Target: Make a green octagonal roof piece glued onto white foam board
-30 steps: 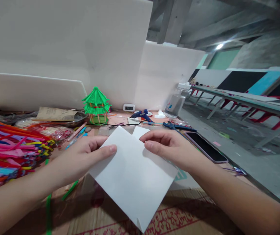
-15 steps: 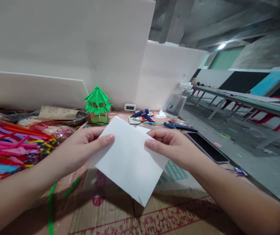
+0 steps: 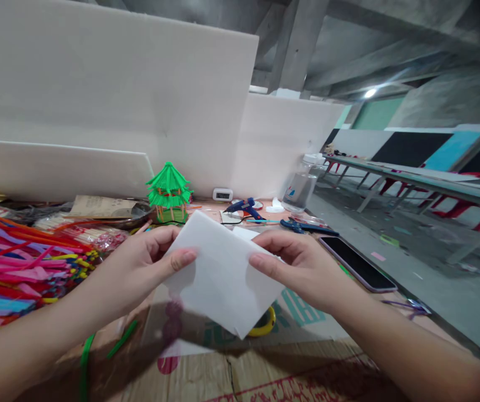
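A white square piece of board (image 3: 221,279), probably foam board, is held up above the table, turned so that one corner points toward me. My left hand (image 3: 156,259) is closed on its left edge, thumb on the upper face and fingers behind. On the right edge, my right hand (image 3: 288,259) pinches it the same way. Part of another white piece (image 3: 243,232) shows just behind the board. Under its near corner, a yellow ring-shaped thing (image 3: 270,322) lies partly hidden on the printed cardboard (image 3: 189,368).
Colourful pipe cleaners (image 3: 9,262) are heaped at left. A green-roofed model pavilion (image 3: 168,192), a small digital clock (image 3: 223,194), a blue glue gun (image 3: 243,206), blue-handled pliers (image 3: 302,226) and a water bottle (image 3: 300,187) stand or lie behind. A phone (image 3: 357,263) lies right.
The board has tilted and its near corner has risen a little, so the yellow ring now shows beneath it. Both hands keep their hold. My view has tipped slightly upward.
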Available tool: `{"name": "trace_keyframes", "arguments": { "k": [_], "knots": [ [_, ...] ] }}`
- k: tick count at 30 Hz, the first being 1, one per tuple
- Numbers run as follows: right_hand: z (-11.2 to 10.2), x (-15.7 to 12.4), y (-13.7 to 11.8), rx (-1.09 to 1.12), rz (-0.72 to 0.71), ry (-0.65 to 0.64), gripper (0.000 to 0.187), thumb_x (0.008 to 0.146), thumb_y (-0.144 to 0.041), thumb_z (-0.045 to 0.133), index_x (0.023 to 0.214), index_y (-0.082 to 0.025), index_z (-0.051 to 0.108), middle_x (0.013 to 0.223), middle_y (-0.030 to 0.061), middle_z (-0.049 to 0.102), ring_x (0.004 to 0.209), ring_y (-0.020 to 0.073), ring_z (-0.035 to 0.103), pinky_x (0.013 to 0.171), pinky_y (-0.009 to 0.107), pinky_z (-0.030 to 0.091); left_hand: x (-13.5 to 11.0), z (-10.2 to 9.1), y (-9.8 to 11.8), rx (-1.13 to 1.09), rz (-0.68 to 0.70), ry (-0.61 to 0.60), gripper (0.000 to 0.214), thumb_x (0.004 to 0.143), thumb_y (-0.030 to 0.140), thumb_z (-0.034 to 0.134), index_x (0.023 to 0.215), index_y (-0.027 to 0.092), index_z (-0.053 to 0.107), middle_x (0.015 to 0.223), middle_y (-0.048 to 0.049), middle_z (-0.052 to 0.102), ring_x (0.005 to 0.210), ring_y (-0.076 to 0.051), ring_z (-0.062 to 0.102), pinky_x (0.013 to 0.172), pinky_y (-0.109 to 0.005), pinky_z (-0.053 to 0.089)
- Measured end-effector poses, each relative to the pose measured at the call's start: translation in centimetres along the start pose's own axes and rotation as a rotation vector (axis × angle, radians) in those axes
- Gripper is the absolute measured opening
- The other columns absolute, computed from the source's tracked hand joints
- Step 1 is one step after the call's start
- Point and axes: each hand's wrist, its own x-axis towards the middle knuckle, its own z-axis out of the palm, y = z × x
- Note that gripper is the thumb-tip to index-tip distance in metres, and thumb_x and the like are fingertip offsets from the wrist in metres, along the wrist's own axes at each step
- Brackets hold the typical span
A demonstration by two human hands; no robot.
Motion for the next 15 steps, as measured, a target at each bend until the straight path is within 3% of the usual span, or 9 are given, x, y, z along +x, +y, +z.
{"name": "trace_keyframes", "arguments": {
  "k": [3,6,8,11,15],
  "knots": [
    [0.0,-0.2,0.0,-0.214,-0.265,0.119,0.007,0.093,-0.023,0.063,0.094,-0.021,0.069,0.092,0.0044,0.073,0.085,0.0181,0.067,0.074,0.031,0.052,-0.2,-0.3,-0.8,0.385,0.409,0.170,0.012,0.091,0.027,0.064,0.101,0.024,0.070,0.097,-0.0042,0.076,0.090,-0.021,0.071,0.077,-0.029,0.059],
    [-0.1,-0.4,0.3,-0.546,-0.637,0.237,0.020,0.089,-0.008,0.059,0.098,-0.025,0.065,0.104,0.0063,0.071,0.100,0.0223,0.065,0.090,0.041,0.050,-0.5,-0.8,-1.6,0.692,0.881,0.230,0.024,0.089,0.010,0.060,0.105,0.026,0.068,0.106,-0.0038,0.074,0.100,-0.018,0.069,0.092,-0.032,0.054],
    [0.0,-0.7,0.5,-0.699,-0.748,0.314,0.025,0.085,-0.003,0.060,0.096,-0.026,0.062,0.110,0.0066,0.067,0.106,0.0248,0.061,0.095,0.046,0.048,-0.7,-1.1,-1.9,0.795,1.044,0.224,0.027,0.088,0.007,0.060,0.108,0.024,0.068,0.106,-0.0050,0.073,0.104,-0.019,0.066,0.096,-0.035,0.052],
    [0.2,-0.9,0.7,-0.644,-0.723,0.426,0.030,0.083,-0.003,0.061,0.099,-0.028,0.057,0.123,0.0075,0.059,0.120,0.0278,0.055,0.103,0.050,0.044,-1.0,-1.4,-1.7,0.868,1.168,0.247,0.022,0.088,0.009,0.062,0.106,0.020,0.069,0.103,-0.0076,0.073,0.106,-0.022,0.064,0.095,-0.038,0.053],
    [0.2,-0.4,0.9,-0.114,-0.489,0.531,0.032,0.093,-0.018,0.055,0.121,-0.029,0.049,0.134,0.0111,0.051,0.127,0.0272,0.052,0.106,0.049,0.045,-1.4,-1.6,-1.4,0.924,1.174,0.317,0.021,0.087,0.012,0.063,0.103,0.024,0.069,0.101,-0.0057,0.073,0.102,-0.023,0.064,0.093,-0.041,0.054]
  ]
}}
